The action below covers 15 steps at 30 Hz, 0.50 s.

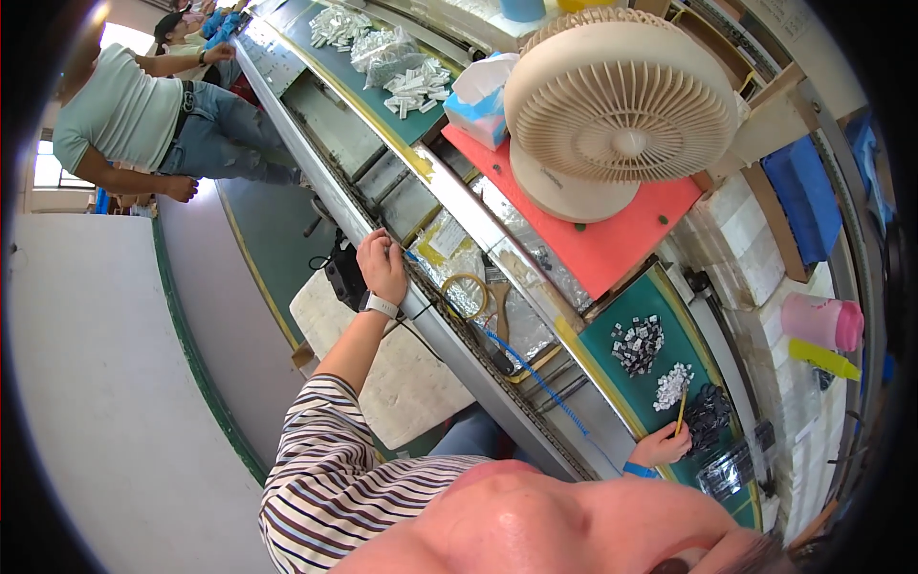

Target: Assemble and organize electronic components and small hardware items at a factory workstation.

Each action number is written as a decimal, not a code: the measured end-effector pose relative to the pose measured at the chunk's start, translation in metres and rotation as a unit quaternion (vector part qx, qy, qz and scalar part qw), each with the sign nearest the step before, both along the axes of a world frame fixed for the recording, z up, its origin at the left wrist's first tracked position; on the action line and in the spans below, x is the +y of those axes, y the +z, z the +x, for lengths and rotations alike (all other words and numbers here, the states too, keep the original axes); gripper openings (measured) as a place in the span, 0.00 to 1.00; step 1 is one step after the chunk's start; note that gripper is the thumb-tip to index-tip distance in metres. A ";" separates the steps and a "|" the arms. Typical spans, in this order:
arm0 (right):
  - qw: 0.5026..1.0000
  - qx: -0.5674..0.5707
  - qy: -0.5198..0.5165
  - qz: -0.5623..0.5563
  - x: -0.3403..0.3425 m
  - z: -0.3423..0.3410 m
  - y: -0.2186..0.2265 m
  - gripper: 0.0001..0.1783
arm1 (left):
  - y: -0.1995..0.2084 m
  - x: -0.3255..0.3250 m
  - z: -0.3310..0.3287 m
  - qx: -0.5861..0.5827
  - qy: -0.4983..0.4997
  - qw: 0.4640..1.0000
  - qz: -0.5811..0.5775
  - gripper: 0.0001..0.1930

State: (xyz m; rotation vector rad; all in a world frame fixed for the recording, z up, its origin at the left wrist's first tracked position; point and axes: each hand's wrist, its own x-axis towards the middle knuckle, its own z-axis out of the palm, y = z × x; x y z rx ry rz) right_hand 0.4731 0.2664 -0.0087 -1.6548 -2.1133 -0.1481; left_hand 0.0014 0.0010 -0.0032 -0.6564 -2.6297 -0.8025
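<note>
My left hand (382, 268), with a pale watch at the wrist, rests on the metal rail (406, 292) along the bench's near edge, fingers curled over it. At the lower right, my right hand (662, 446), with a blue wristband, pinches a thin yellow stick-like tool (681, 416). Its tip points at a pile of small white pieces (672, 386) on the green mat (602, 335). Beside that lie a pile of black-and-white pieces (638, 345) and a pile of black pieces (709, 417). Clear plastic packaging (732, 471) lies near the right hand.
A large beige fan (622, 105) stands on a red sheet (574, 244), beside a tissue box (480, 100). A brush (498, 311) and a tape roll (466, 296) lie in the bench trough. White parts (418, 88) sit farther along. A person (143, 115) stands at left. A pink cup (822, 322) is at right.
</note>
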 end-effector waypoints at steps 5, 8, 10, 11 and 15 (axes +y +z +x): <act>1.000 -0.006 0.002 0.013 0.000 -0.007 0.005 0.11 | 0.003 0.000 -0.001 -0.003 0.006 1.000 -0.009 0.05; 1.000 -0.004 0.007 0.011 0.001 -0.002 0.002 0.11 | 0.001 0.000 -0.001 -0.004 0.007 1.000 -0.007 0.05; 1.000 -0.007 0.009 0.008 0.001 -0.001 0.002 0.11 | 0.001 0.002 0.000 -0.006 0.009 1.000 -0.015 0.05; 1.000 -0.009 0.012 0.005 0.001 -0.001 0.002 0.11 | 0.002 0.002 0.000 -0.008 0.007 1.000 -0.014 0.05; 1.000 0.000 0.013 0.004 0.000 -0.006 0.005 0.11 | 0.001 0.000 0.000 -0.010 0.005 1.000 -0.013 0.05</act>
